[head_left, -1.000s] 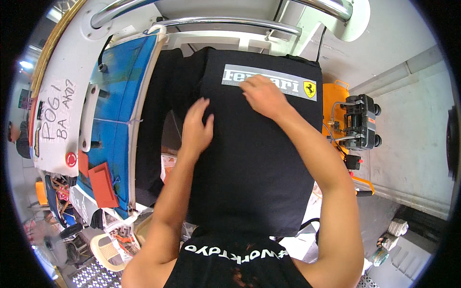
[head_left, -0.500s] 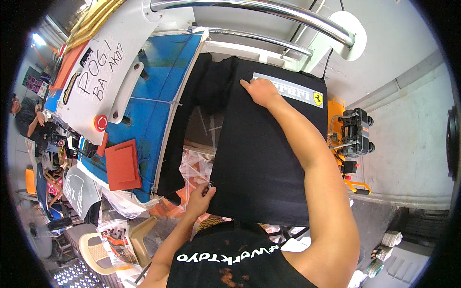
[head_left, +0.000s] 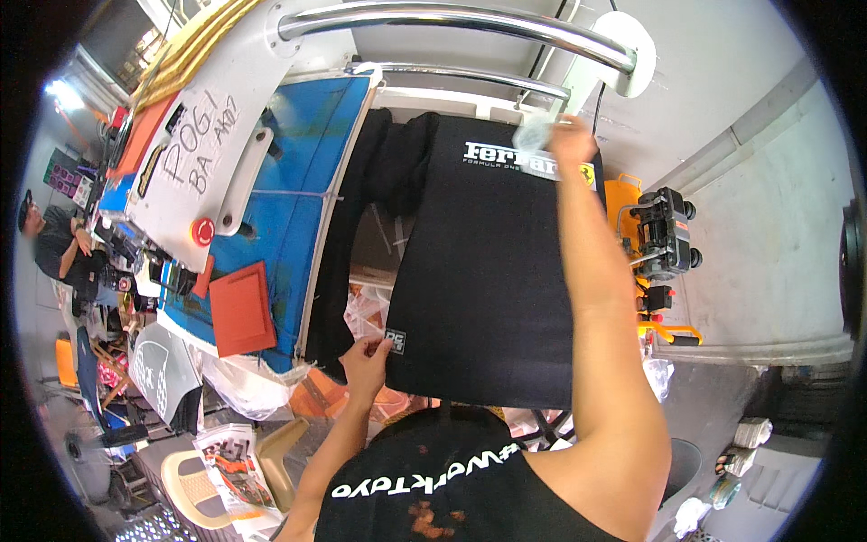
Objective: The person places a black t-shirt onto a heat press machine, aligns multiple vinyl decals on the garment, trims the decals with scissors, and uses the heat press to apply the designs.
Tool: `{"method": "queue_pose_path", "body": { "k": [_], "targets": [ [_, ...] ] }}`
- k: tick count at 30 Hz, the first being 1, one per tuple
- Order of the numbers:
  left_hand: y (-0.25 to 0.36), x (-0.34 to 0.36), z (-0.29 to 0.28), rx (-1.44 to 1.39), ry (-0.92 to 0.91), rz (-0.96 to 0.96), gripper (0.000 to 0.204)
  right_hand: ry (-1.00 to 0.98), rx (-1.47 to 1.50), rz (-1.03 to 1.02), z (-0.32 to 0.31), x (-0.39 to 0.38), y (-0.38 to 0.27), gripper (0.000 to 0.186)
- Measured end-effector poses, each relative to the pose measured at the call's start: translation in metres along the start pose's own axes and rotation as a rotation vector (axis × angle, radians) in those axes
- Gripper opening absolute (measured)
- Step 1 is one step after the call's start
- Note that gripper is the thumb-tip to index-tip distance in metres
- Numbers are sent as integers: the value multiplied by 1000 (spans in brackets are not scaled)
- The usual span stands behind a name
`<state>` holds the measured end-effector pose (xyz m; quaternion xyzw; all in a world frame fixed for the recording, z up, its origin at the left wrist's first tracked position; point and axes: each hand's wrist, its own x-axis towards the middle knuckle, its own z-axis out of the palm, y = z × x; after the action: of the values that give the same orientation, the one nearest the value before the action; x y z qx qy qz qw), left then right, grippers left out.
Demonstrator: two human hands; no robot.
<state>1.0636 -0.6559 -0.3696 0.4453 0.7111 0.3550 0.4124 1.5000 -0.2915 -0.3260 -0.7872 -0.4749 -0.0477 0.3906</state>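
Observation:
A black cloth (head_left: 488,298), perhaps a garment, lies spread in front of me. White lettering (head_left: 497,155) and a small yellow shield emblem (head_left: 588,174) are printed across its far end. My right hand (head_left: 573,143), smeared by motion, is closed on a piece of clear film (head_left: 535,135) just above that print; part of the lettering and emblem is behind the film and hand. My left hand (head_left: 366,361) pinches the cloth's left edge near its front corner, beside a small white-printed square label (head_left: 396,341).
On the left is a blue-topped machine bed (head_left: 312,135) with red-brown pads (head_left: 242,309) and a red stop button (head_left: 202,232). A chrome bar (head_left: 452,16) crosses the far side. An orange compressor (head_left: 664,235) stands right. A person (head_left: 59,239) is at far left.
My right hand has moved right across the print, peeling the film up and uncovering the lettering's left part. My left hand has shifted slightly, showing more of the small label.

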Motion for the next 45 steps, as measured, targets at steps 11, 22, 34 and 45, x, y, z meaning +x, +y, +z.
{"method": "queue_pose_path", "body": {
  "k": [11,22,34,45],
  "targets": [
    [-37,2,-13,-389,-319,-197,26,-130,-127,-106,-296,-99,56,15],
    [-2,2,-34,-637,-564,-58,29,-777,356,-384,-163,-403,-164,41],
    [-39,4,-26,-774,-474,-230,36,-204,207,325,-256,-334,14,27],
    [-22,-5,-27,-599,-526,-230,36,-504,286,606,-305,-414,222,20]
  ]
}}
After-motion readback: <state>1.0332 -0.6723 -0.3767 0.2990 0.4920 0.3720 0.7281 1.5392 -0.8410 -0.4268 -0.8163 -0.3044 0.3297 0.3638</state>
